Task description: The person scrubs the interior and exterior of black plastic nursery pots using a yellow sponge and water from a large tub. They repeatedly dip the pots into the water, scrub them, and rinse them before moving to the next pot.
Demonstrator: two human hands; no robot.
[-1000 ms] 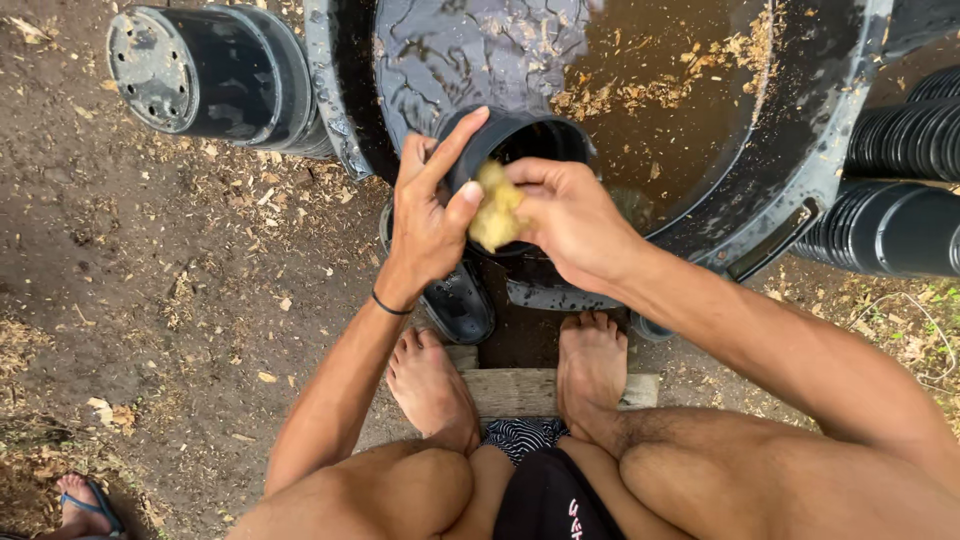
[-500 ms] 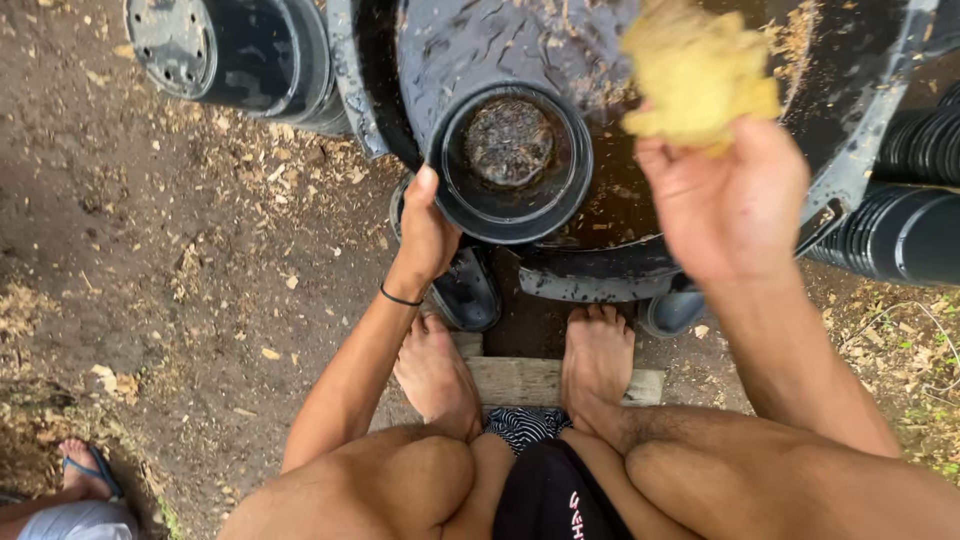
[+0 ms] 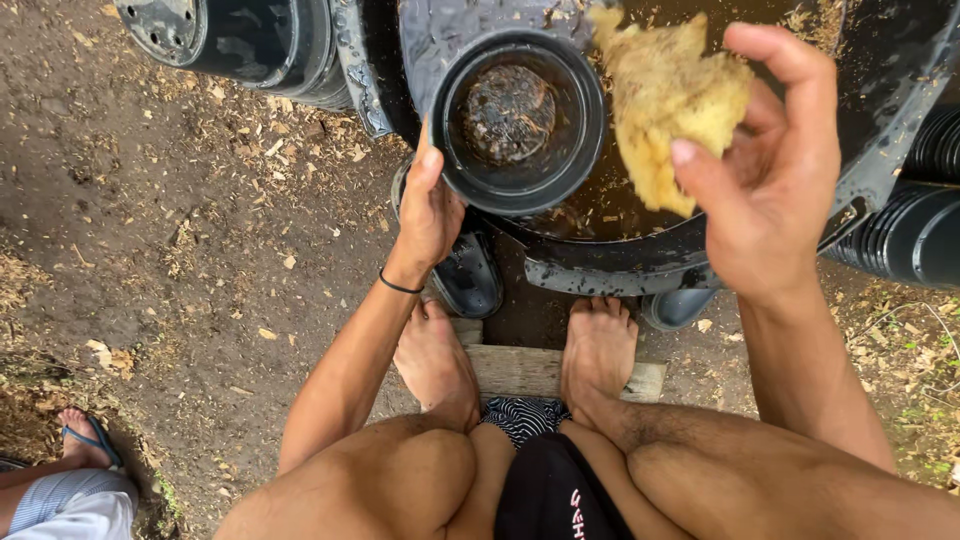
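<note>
The tub (image 3: 640,265) fills the top of the view, its near rim curving just ahead of the person's bare feet, which rest on a plank (image 3: 520,370). Brown water with floating chips lies inside it. To the left the dirt (image 3: 170,230) lies open, strewn with wood chips, as far as another person's sandalled foot (image 3: 85,435) at the lower left corner. A stack of black pots (image 3: 240,40) lies on its side at the top left, touching the tub's wall; another stack (image 3: 915,220) lies at the right edge, crowding that side. Two dark shoes sit under the tub's rim by the feet.

The left hand (image 3: 430,210) grips the pot (image 3: 517,120) by its near left wall, thumb up along the rim, fingers hidden beneath. The pot sits upright at the tub's near left part, mouth facing up, its dirty bottom showing.

The right hand (image 3: 775,175) is raised above the tub, right of the pot and clear of it. It holds a yellow sponge (image 3: 665,100) loosely, thumb below and curled fingers above, half open around it.
</note>
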